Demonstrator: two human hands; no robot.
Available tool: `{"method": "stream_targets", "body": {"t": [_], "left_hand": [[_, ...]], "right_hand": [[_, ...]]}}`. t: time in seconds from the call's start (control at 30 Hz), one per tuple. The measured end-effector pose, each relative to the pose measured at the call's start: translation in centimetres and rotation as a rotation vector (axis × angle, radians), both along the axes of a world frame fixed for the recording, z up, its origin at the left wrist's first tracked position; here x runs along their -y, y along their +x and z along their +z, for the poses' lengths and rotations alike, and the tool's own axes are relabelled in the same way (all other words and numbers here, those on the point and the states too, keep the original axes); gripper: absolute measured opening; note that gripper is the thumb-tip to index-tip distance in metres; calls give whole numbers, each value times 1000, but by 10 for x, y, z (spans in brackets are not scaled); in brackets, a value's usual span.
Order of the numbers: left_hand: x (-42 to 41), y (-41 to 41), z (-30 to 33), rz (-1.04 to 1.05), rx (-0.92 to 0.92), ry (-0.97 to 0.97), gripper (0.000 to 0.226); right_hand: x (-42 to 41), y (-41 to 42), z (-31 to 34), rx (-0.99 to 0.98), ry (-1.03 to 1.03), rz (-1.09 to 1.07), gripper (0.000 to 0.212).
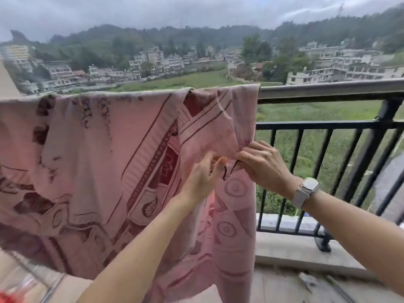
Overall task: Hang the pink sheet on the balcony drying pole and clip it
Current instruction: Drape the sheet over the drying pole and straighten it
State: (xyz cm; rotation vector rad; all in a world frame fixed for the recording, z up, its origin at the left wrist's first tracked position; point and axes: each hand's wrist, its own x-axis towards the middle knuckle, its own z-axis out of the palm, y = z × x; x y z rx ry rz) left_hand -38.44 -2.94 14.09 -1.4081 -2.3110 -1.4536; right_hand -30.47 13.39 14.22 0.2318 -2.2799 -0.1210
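Observation:
The pink sheet (91,162) with dark red patterns hangs draped over the balcony's top rail (328,89), covering its left part and reaching down to the floor. Its right edge is bunched and folded about halfway down. My left hand (202,176) pinches that bunched cloth from the left. My right hand (262,165), with a pale watch on its wrist, grips the same fold from the right, fingers curled into the fabric. The two hands nearly touch. No clip is visible in either hand.
The black metal railing (358,162) with vertical bars runs to the right on a low stone ledge (295,248). A red object (11,297) and a metal bar (52,287) show at the bottom left. Beyond lie fields and houses.

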Motion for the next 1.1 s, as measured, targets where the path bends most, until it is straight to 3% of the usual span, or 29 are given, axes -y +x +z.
{"method": "stream_targets", "body": {"t": [0.1, 0.2, 0.3, 0.37, 0.5, 0.6, 0.67, 0.73, 0.93, 1.0, 1.07, 1.1], "left_hand": [[5, 16, -73, 16, 162, -146, 25], [16, 42, -130, -41, 261, -269, 19], [31, 67, -169, -19, 330, -374, 19], [39, 80, -183, 34, 328, -419, 17], [41, 106, -169, 49, 275, -419, 13], [37, 121, -162, 96, 305, -387, 21], [31, 128, -165, 134, 352, -375, 36], [22, 139, -169, 151, 362, -409, 34], [24, 166, -188, 251, 384, -598, 23], [19, 163, -173, 363, 363, -460, 24], [2, 156, -137, 494, 287, -215, 13], [-12, 153, -113, 532, 234, -104, 19]], "right_hand": [[14, 25, -72, 113, -83, -20, 38], [29, 53, -133, 257, -128, 7, 23], [38, 74, -159, 425, -169, 98, 22], [40, 76, -147, 413, -311, 114, 23], [28, 45, -83, 112, -665, 40, 46], [16, 16, -28, 89, -1085, 38, 65], [7, 5, -2, 91, -1336, 107, 48], [1, 7, 7, 59, -1329, 154, 15], [-17, 65, -67, 147, -1130, 136, 42], [-22, 94, -102, 174, -1088, 111, 47], [-23, 118, -129, 199, -1057, 116, 47], [-23, 125, -138, 223, -1029, 124, 44]]}}
